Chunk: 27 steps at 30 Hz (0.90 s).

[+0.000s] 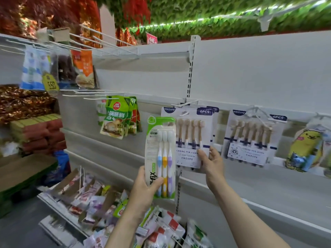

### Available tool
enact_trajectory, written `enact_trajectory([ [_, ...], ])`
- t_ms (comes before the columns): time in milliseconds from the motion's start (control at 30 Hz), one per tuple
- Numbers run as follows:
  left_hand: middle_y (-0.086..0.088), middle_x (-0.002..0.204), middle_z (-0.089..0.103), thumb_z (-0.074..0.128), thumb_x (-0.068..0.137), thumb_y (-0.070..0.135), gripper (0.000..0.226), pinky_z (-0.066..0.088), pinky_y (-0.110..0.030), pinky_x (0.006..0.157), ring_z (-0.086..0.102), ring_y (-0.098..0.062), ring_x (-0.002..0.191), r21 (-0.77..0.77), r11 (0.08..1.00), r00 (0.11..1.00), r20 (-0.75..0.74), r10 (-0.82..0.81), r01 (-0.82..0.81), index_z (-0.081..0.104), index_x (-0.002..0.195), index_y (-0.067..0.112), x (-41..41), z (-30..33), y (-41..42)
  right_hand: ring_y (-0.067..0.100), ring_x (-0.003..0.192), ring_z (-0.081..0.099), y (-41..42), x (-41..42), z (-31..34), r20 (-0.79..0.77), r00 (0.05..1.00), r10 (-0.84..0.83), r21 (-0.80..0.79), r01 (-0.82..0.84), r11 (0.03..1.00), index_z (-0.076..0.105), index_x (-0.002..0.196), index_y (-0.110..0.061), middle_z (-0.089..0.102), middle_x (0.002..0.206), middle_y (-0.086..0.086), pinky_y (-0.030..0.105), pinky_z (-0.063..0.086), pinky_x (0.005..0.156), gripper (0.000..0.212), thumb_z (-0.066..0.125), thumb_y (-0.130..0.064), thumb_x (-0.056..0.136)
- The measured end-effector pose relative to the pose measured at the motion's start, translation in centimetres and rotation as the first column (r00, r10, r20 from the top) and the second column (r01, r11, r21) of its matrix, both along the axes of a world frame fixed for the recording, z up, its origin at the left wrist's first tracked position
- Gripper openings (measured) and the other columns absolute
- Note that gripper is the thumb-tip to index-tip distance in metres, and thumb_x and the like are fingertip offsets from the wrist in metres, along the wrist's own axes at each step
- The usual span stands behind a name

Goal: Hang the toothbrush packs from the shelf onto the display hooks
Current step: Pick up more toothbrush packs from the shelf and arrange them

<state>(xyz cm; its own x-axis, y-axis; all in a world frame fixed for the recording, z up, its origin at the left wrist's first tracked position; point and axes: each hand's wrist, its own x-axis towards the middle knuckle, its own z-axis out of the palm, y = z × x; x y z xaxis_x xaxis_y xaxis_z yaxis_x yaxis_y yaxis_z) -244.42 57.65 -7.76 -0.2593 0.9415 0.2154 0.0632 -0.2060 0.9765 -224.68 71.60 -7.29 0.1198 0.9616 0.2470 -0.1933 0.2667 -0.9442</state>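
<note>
At the bottom edge of the view, a low shelf (59, 203) carries a heap of small packets (93, 199), mixed and lying at many angles. Above it, the left hand (143, 187) grips a green toothbrush pack (161, 154) by its lower part, thumb across the front and fingers curled behind; the pack stands upright and shows three brushes, blue, yellow and purple. Just beside it, the right hand (212, 163) pinches the lower right corner of a white six-brush pack (189, 138), which hangs on a display hook (184, 104) of the white back panel (250, 68); more packs of the same kind hang behind it. The green pack overlaps the left edge of the white one. Further right on the panel hangs another white pack (254, 138), then a yellow cartoon pack (304, 149). To the left, green sauce pouches (116, 117) hang from long hooks, and higher, orange and blue bags (59, 68) hang near the top left corner.
</note>
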Motion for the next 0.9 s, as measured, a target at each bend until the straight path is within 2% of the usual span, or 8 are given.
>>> enact_trajectory([
  [100,0.004,0.104,0.074,0.066,0.092,0.011,0.030,0.055,-0.047,0.092,0.070,-0.012,0.098,-0.009,0.999,0.999,0.008,-0.044,0.044,0.057,0.116,0.026,0.6,-0.6,0.6,0.022,0.100,0.073,0.1,0.4,1.0,0.037,0.999,0.037,0.008,-0.037,0.999,0.064,0.120,-0.013,0.075,0.112,0.007,0.031,0.060,0.073,0.029,0.071,-0.016,0.092],
  [167,0.002,0.105,0.074,0.066,0.092,0.011,0.030,0.055,-0.047,0.092,0.070,-0.014,0.099,-0.013,0.998,0.998,0.018,-0.059,0.059,0.057,0.116,0.025,1.3,-1.0,0.8,0.022,0.101,0.072,0.1,0.9,1.3,0.059,0.998,0.014,0.011,-0.014,1.000,0.064,0.120,-0.010,0.075,0.110,0.007,0.023,0.058,0.075,0.031,0.072,-0.016,0.091],
  [267,0.002,0.105,0.073,0.068,0.091,0.012,0.030,0.056,-0.045,0.091,0.070,-0.015,0.100,-0.028,0.996,0.996,0.035,-0.083,0.084,0.057,0.116,0.025,3.1,-1.4,0.7,0.007,0.094,0.064,-0.9,2.4,2.2,0.118,0.980,-0.162,0.016,0.162,0.987,0.060,0.124,-0.011,0.068,0.113,0.004,0.012,0.050,0.079,0.037,0.074,-0.019,0.090],
  [333,0.003,0.106,0.073,0.067,0.091,0.010,0.031,0.057,-0.039,0.090,0.069,-0.013,0.100,-0.036,0.993,0.993,0.043,-0.112,0.113,0.057,0.116,0.025,4.8,-1.6,0.5,0.004,0.096,0.062,-2.6,3.8,3.3,0.119,0.963,-0.241,0.057,0.236,0.970,0.061,0.125,-0.013,0.066,0.114,0.001,0.019,0.049,0.090,0.038,0.073,-0.023,0.090],
  [467,-0.001,0.106,0.072,0.065,0.090,0.003,0.033,0.056,-0.017,0.074,0.069,-0.008,0.095,-0.033,0.985,0.984,0.072,-0.164,0.167,0.055,0.117,0.020,9.5,-1.4,-0.6,0.016,0.099,0.070,-6.6,6.8,5.2,0.153,0.986,-0.061,0.101,0.046,0.994,0.072,0.109,-0.017,0.076,0.104,0.003,0.026,0.052,0.083,0.021,0.068,-0.031,0.094],
  [600,0.001,0.106,0.073,0.065,0.091,0.003,0.036,0.056,-0.021,0.077,0.070,-0.009,0.096,-0.018,0.969,0.966,0.082,-0.246,0.248,0.056,0.119,0.023,15.7,-1.5,-2.4,0.022,0.098,0.070,-10.2,11.4,6.0,0.178,0.983,0.040,0.075,-0.054,0.996,0.074,0.109,-0.018,0.077,0.104,0.004,0.039,0.053,0.083,0.027,0.072,-0.037,0.090],
  [733,0.005,0.101,0.075,0.065,0.090,0.002,0.034,0.054,-0.017,0.071,0.071,-0.008,0.094,-0.016,0.950,0.949,0.057,-0.310,0.312,0.058,0.115,0.025,23.0,-1.7,-4.8,0.021,0.088,0.069,-14.2,18.6,6.4,0.143,0.990,-0.006,0.087,-0.006,0.996,0.076,0.096,-0.016,0.077,0.098,0.013,0.044,0.053,0.082,0.009,0.073,-0.022,0.091],
  [900,0.004,0.098,0.076,0.073,0.086,0.011,0.028,0.054,-0.022,0.073,0.072,-0.009,0.091,-0.023,0.934,0.934,0.029,-0.355,0.356,0.061,0.108,0.024,32.8,-1.8,-8.2,0.016,0.081,0.070,-19.9,29.2,6.4,0.125,0.986,-0.114,0.109,0.100,0.989,0.074,0.101,-0.008,0.077,0.093,0.010,0.032,0.057,0.072,0.016,0.073,-0.020,0.091],
])
